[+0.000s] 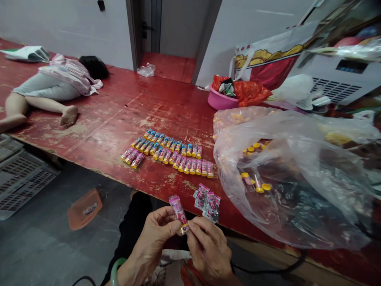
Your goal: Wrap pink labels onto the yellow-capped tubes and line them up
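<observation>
Here, two hands (156, 232) holding one tube (179, 212), one basin (219, 100)

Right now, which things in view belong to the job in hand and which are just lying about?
Likely the job's:
pink-labelled packet, between left hand and right hand
lined-up packets
flat printed sachets
yellow-capped tubes in clear bag

Likely just lying about:
pink basin
orange plastic object
crumpled plastic bag

Head view, facing forward, down over red tabletop (169, 107)
</observation>
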`<state>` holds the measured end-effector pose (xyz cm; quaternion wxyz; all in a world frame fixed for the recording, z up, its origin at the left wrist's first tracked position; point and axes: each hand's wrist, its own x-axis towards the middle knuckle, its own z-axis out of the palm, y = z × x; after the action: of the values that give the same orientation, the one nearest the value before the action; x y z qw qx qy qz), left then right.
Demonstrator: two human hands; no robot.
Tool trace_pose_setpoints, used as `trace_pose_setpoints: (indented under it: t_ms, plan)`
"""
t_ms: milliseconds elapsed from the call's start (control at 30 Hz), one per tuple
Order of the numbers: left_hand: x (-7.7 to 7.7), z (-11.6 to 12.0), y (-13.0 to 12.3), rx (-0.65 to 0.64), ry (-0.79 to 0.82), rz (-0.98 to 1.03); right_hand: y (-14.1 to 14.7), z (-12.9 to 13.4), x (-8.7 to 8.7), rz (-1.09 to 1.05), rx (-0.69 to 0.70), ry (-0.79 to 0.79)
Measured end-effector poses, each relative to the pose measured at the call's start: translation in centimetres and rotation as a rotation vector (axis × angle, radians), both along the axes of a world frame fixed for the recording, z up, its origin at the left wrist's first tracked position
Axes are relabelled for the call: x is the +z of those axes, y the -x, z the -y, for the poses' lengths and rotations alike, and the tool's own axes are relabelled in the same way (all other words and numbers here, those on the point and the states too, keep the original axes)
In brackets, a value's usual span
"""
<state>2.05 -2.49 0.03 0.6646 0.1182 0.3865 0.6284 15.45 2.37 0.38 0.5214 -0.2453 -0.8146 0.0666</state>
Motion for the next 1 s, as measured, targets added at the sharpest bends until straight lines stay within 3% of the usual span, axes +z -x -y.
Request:
trace_pose_setpoints:
  t_ms: [500,733,1000]
  plan:
    - [1.4,0.4,-0.1,0.08,-0.024,0.0,-0.1,1.0,-0.5,-0.103,-0.12,0.025]
    - [1.2,0.4,-0.1,0.08,-0.06,0.024,0.2,0.9,-0.9,-0.199,0.232,0.478]
    - [0.0,0.4,-0.1,0.094,-0.084,-0.006,0.6,1.2,-1.1,-0.296,0.28,0.743]
